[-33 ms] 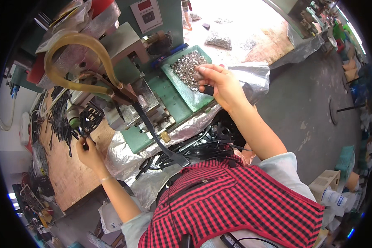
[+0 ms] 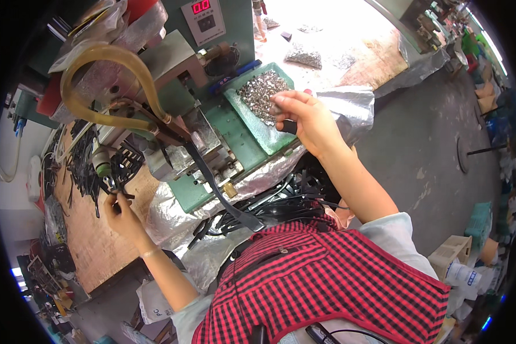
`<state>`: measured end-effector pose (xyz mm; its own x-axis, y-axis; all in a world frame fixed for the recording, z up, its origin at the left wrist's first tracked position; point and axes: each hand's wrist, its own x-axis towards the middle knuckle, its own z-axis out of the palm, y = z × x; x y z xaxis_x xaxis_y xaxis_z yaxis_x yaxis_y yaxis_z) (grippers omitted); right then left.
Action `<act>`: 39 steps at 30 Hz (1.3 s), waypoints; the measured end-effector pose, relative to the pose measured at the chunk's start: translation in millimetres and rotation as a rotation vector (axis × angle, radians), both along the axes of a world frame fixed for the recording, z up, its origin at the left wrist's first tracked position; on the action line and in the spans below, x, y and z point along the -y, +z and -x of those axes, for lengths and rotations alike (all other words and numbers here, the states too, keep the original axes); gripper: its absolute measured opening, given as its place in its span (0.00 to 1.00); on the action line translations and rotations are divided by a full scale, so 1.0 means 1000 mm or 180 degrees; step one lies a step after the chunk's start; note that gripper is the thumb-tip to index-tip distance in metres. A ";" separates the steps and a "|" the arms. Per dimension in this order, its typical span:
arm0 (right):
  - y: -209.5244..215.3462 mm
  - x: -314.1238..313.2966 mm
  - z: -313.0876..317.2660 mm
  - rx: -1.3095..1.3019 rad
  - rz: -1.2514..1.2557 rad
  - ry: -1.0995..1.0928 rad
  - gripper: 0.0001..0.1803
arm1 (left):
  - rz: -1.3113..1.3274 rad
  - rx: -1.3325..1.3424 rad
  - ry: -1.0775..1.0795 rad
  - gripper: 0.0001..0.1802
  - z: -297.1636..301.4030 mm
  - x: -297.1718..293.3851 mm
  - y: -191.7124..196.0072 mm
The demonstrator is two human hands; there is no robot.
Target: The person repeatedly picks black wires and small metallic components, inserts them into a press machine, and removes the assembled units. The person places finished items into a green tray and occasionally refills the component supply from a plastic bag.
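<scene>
At the left, my left hand [image 2: 123, 218] pinches the end of a black strip [image 2: 120, 195], just below the machine's green-ringed nozzle [image 2: 103, 167]. More black strips [image 2: 85, 166] lie on the wooden board beyond it. My right hand [image 2: 315, 123] is over the right edge of a green tray [image 2: 264, 137] heaped with small shiny metal pieces [image 2: 261, 92]. Its thumb and forefinger close on a small greyish metal piece [image 2: 275, 109], partly hidden by the fingers. A black band wraps one finger of that hand.
A green bench machine [image 2: 223, 28] with a looped yellow hose [image 2: 69, 86] stands between my hands. A bundle of black strips [image 2: 269, 206] lies across my lap. Silver sheeting [image 2: 172, 209] covers the bench edge. A bag of metal pieces [image 2: 304, 56] lies at the back.
My left hand has shifted slightly down and its fingers have moved on the black strip. The machine's red display has lit up. My right hand is nearly unmoved.
</scene>
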<state>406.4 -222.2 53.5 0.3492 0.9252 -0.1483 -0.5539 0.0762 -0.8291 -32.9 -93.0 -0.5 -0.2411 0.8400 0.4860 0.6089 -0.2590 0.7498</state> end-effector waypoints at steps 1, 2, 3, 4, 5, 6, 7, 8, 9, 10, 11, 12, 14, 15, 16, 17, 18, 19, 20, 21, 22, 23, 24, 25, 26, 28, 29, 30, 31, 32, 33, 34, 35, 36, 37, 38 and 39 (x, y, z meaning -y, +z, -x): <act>0.001 0.004 0.005 0.0179 -0.0065 0.0049 0.09 | 0.0064 0.0622 -0.0085 0.09 -0.017 0.021 0.025; 0.003 0.009 0.010 0.0358 -0.0130 0.0092 0.09 | -0.0302 0.1036 -0.0406 0.08 -0.047 0.040 0.057; 0.015 0.016 0.018 0.0585 -0.0127 0.0071 0.09 | -0.0578 0.1274 -0.0483 0.08 -0.070 0.058 0.084; 0.027 0.024 0.028 0.0824 -0.0134 0.0040 0.09 | -0.0911 0.1417 -0.0887 0.09 -0.088 0.074 0.105; 0.031 0.028 0.037 0.1010 -0.0348 0.0022 0.09 | -0.1198 0.1135 -0.1291 0.09 -0.102 0.091 0.125; 0.033 0.031 0.049 0.1212 -0.0571 0.0015 0.10 | -0.1680 0.1041 -0.2040 0.08 -0.123 0.106 0.137; 0.036 0.032 0.060 0.1239 -0.0801 -0.0035 0.10 | -0.1655 0.0453 -0.2986 0.04 -0.125 0.111 0.142; 0.039 0.034 0.068 0.1408 -0.0923 -0.0136 0.13 | -0.0753 -0.0372 -0.3973 0.12 -0.132 0.116 0.155; 0.043 0.035 0.077 0.1373 -0.0954 -0.0229 0.16 | -0.0248 -0.0770 -0.4582 0.17 -0.142 0.116 0.153; 0.050 0.035 0.084 0.1318 -0.0998 -0.0313 0.19 | -0.0134 -0.0558 -0.4534 0.14 -0.151 0.122 0.147; 0.054 0.034 0.086 0.1459 -0.1027 -0.0336 0.21 | -0.0148 -0.0115 -0.4145 0.12 -0.148 0.124 0.133; 0.057 0.033 0.087 0.1602 -0.1052 -0.0360 0.23 | -0.0163 0.0318 -0.3744 0.11 -0.142 0.128 0.123; 0.058 0.030 0.087 0.1936 -0.1129 -0.0440 0.24 | 0.0257 0.1622 -0.2875 0.06 -0.137 0.125 0.130; 0.056 0.027 0.087 0.2102 -0.1185 -0.0502 0.24 | 0.0119 0.1713 -0.2712 0.09 -0.134 0.116 0.129; 0.055 0.024 0.089 0.2261 -0.1264 -0.0533 0.24 | -0.0039 0.1797 -0.2516 0.12 -0.128 0.108 0.128; 0.059 0.021 0.092 0.2257 -0.1228 -0.0526 0.24 | -0.0139 0.1795 -0.2404 0.14 -0.123 0.102 0.127; 0.060 0.016 0.094 0.2446 -0.1221 -0.0505 0.24 | -0.0237 0.1791 -0.2292 0.15 -0.119 0.097 0.126; 0.060 0.009 0.095 0.2626 -0.1222 -0.0498 0.24 | -0.0329 0.1885 -0.2176 0.15 -0.117 0.093 0.130; 0.059 0.002 0.096 0.2805 -0.1222 -0.0492 0.24 | -0.0564 0.1853 -0.2087 0.14 -0.117 0.090 0.138; 0.057 -0.007 0.099 0.2725 -0.1011 -0.0388 0.25 | -0.0764 0.1946 -0.2179 0.14 -0.118 0.087 0.149; 0.058 -0.013 0.102 0.2589 -0.0999 -0.0309 0.25 | -0.0990 0.2040 -0.2267 0.14 -0.118 0.085 0.162; 0.058 -0.018 0.104 0.2464 -0.0987 -0.0243 0.25 | -0.1117 0.2015 -0.2405 0.12 -0.122 0.085 0.174; 0.059 -0.023 0.105 0.2340 -0.0974 -0.0177 0.24 | -0.1107 0.1774 -0.2264 0.12 -0.127 0.079 0.180; 0.059 -0.028 0.109 0.2234 -0.1018 -0.0210 0.26 | -0.1087 0.1538 -0.2092 0.11 -0.133 0.071 0.184; 0.059 -0.029 0.110 0.2163 -0.0972 -0.0186 0.26 | -0.1048 0.1317 -0.1938 0.10 -0.138 0.062 0.186; 0.059 -0.027 0.111 0.2015 -0.0873 -0.0158 0.27 | -0.1093 0.1522 -0.2055 0.10 -0.139 0.052 0.181; 0.062 -0.026 0.112 0.1828 -0.0824 -0.0042 0.28 | -0.1151 0.1486 -0.2039 0.10 -0.139 0.050 0.181; 0.064 -0.028 0.112 0.1810 -0.0818 0.0022 0.29 | -0.1210 0.1451 -0.2025 0.10 -0.139 0.049 0.182; 0.066 -0.030 0.111 0.1813 -0.0794 0.0088 0.29 | -0.1172 0.1467 -0.2011 0.10 -0.140 0.049 0.183; 0.068 -0.030 0.110 0.1816 -0.0771 0.0154 0.30 | -0.1135 0.1483 -0.1998 0.09 -0.141 0.049 0.185; 0.073 -0.027 0.109 0.1685 -0.0647 0.0226 0.31 | -0.1098 0.1498 -0.1987 0.09 -0.142 0.049 0.186; 0.080 -0.023 0.109 0.1554 -0.0533 0.0321 0.32 | -0.1071 0.1508 -0.1989 0.09 -0.141 0.051 0.185; 0.087 -0.020 0.109 0.1413 -0.0421 0.0412 0.33 | -0.1042 0.1509 -0.1996 0.08 -0.140 0.056 0.183; 0.091 -0.012 0.111 0.1379 -0.0568 0.0494 0.34 | -0.1012 0.1510 -0.2006 0.08 -0.138 0.062 0.180; 0.092 -0.001 0.111 0.1352 -0.0689 0.0556 0.34 | -0.0969 0.1320 -0.2041 0.07 -0.139 0.072 0.168; 0.092 0.008 0.112 0.1299 -0.0812 0.0615 0.35 | -0.1342 0.1184 -0.2306 0.04 -0.143 0.077 0.149; 0.090 0.006 0.109 0.1399 -0.1033 0.0667 0.35 | -0.1821 -0.0008 -0.2458 0.05 -0.137 0.077 0.131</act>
<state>297.0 -228.0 143.4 0.1185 0.9551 0.2716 -0.1940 0.2906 -0.9370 104.0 -170.4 130.4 0.2810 0.4021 0.8714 0.1185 -0.9156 0.3842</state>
